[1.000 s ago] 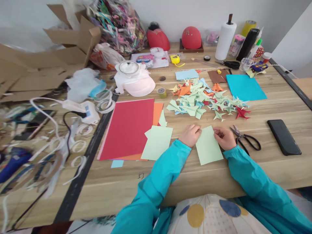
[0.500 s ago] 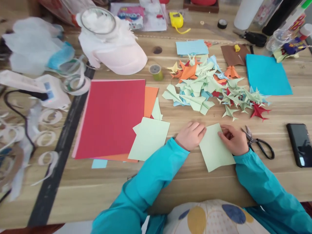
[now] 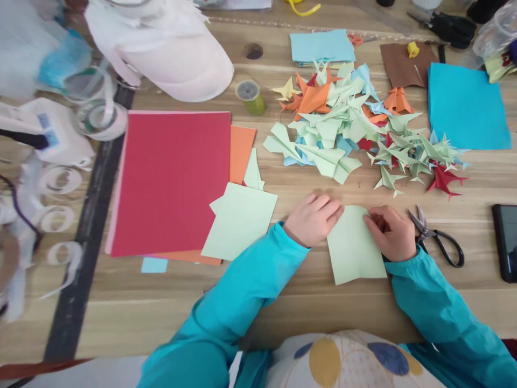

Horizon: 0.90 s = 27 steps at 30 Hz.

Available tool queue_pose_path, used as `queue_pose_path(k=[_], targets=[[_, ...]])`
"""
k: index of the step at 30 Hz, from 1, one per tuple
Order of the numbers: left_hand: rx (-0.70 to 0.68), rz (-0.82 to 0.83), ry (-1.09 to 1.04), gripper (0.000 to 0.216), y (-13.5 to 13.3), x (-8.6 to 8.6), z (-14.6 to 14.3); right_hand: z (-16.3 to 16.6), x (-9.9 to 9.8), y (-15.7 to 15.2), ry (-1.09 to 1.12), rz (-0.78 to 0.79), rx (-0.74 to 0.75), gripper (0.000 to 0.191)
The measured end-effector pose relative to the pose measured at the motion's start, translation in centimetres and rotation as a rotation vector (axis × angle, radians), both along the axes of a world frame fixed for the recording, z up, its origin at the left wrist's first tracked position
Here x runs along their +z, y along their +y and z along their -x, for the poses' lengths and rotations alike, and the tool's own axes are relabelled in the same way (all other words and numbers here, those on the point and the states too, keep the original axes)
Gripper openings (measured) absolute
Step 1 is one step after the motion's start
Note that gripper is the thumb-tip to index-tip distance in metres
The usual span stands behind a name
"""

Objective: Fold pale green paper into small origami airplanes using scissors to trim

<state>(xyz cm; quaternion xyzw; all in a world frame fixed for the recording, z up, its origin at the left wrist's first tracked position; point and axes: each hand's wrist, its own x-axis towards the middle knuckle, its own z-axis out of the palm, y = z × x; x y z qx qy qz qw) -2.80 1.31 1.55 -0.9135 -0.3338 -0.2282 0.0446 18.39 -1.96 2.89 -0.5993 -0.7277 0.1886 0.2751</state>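
Observation:
A pale green paper sheet (image 3: 354,250) lies before me, with a faint crease down its middle. My left hand (image 3: 314,220) is closed at its upper left corner, fingertips on the edge. My right hand (image 3: 392,233) pinches the upper right edge between thumb and curled fingers. Scissors (image 3: 438,237) with black handles rest just right of that hand, blades parted. Beyond both hands is a heap of folded paper planes (image 3: 343,116), mostly pale green, with orange, blue and red ones. Another green sheet (image 3: 240,221) lies left of my left hand, over a stack of red paper (image 3: 172,183).
Blue paper (image 3: 468,108) and a brown piece (image 3: 407,64) lie at the back right. A phone (image 3: 507,242) sits at the right edge. A green thread spool (image 3: 250,98) stands near a white cap (image 3: 173,59). Tape rolls (image 3: 103,118) crowd the left.
The camera view has tipped down and closer. The sheet has turned slightly to sit straighter, and both hands still hold its upper corners.

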Motion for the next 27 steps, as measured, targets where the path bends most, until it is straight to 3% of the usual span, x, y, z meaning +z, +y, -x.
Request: queue_pose_path(k=[13,21,27], targets=[[0.026,-0.025,0.004,0.018,0.08,0.05,0.03,-0.62,-0.55,0.32,-0.149,-0.294,0.371,0.032],[0.029,0.004,-0.004,0.018,0.08,-0.08,-0.09,-0.84,-0.33,0.36,-0.255,-0.347,0.548,0.033],[0.030,0.003,-0.020,0.018,0.04,-0.10,-0.06,-0.90,-0.06,0.30,-0.307,-0.324,0.586,0.032]])
